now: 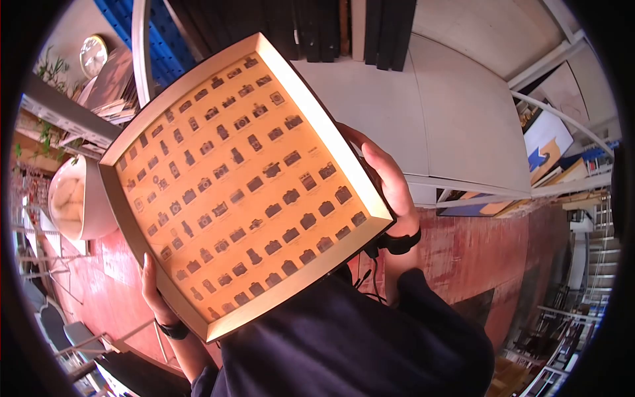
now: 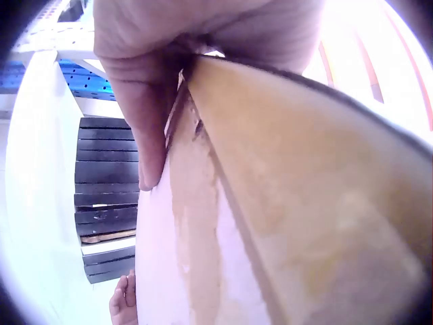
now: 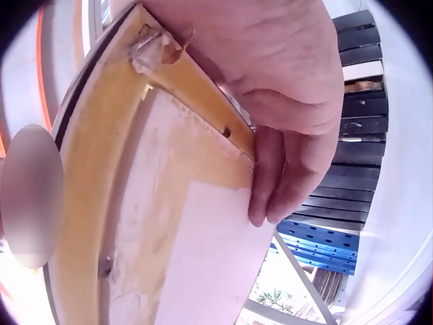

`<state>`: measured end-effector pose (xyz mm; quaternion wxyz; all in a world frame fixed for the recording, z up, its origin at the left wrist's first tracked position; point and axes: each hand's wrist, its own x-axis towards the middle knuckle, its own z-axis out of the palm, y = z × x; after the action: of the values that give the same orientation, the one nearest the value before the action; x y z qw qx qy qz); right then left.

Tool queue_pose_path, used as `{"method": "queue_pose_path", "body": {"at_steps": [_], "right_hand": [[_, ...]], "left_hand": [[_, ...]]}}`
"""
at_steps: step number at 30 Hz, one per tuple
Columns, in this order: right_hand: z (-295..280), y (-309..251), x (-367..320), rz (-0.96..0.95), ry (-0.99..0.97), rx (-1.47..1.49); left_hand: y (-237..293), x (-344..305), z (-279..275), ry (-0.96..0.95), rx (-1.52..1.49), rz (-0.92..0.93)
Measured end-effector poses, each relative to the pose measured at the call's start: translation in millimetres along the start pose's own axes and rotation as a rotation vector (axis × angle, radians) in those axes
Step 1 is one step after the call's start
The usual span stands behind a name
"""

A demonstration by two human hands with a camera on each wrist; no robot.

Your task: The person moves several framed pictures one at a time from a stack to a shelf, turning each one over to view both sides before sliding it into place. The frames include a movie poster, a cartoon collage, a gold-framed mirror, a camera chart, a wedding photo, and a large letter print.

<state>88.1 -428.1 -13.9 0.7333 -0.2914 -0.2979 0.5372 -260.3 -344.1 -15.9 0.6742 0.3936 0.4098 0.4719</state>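
A framed picture (image 1: 231, 178) with rows of small cameras on an orange-yellow ground is held up, tilted, before the chest. My left hand (image 1: 157, 294) grips its lower left edge, and my right hand (image 1: 390, 182) holds the right edge. In the left wrist view, the left hand (image 2: 203, 40) curls over the edge of the frame (image 2: 270, 149), with a finger against the back. The right wrist view shows the right hand (image 3: 277, 88) gripping near a corner, its fingers (image 3: 270, 183) against the worn, patchy back of the frame (image 3: 142, 223).
Beyond the frame are a pale grey surface (image 1: 370, 119) and dark upright panels (image 1: 390, 33). A round white container (image 1: 89, 198) and a clock (image 1: 93, 55) are on the left. Leaning boards (image 1: 555, 175) and shelving are at the right, above a worn red floor (image 1: 456, 264).
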Motion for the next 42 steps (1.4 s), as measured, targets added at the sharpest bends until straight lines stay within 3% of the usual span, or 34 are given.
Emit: {"method": "queue_pose_path", "body": {"at_steps": [7,13,17,31,33,34,35,38,39,42], "right_hand": [[18,-23,-7,-0.11,0.055,-0.088],[24,-27,-9,-0.153,0.062,-0.103],[25,-31,-11,-0.175,0.052,-0.145],[16,-22,-5,-0.158,0.08,-0.138],[1,-22,-5,-0.064,0.127,-0.241],[-31,-8,-9,-0.138,0.166,-0.4],[-39,-6,-9,-0.122,0.197,-0.27],[-91,3,-12,-0.257,0.384,-0.427],[-108,5,-16,-0.286,0.476,-0.501],[-164,11,-34,-0.427,0.648,-0.625]], "left_hand": [[0,7,2,-0.02,-0.066,-0.017],[-3,17,-10,-0.167,-0.067,0.106],[-6,25,-24,-0.249,-0.081,0.078],[-5,27,-22,-0.168,-0.038,0.086],[-3,24,-13,-0.14,-0.041,0.073],[-22,14,-5,-0.115,-0.056,0.079],[-23,7,11,-0.036,-0.025,0.108],[-49,4,10,0.059,0.172,0.33],[-62,1,16,0.221,0.215,0.422],[-81,-8,52,0.175,0.278,0.661]]}}
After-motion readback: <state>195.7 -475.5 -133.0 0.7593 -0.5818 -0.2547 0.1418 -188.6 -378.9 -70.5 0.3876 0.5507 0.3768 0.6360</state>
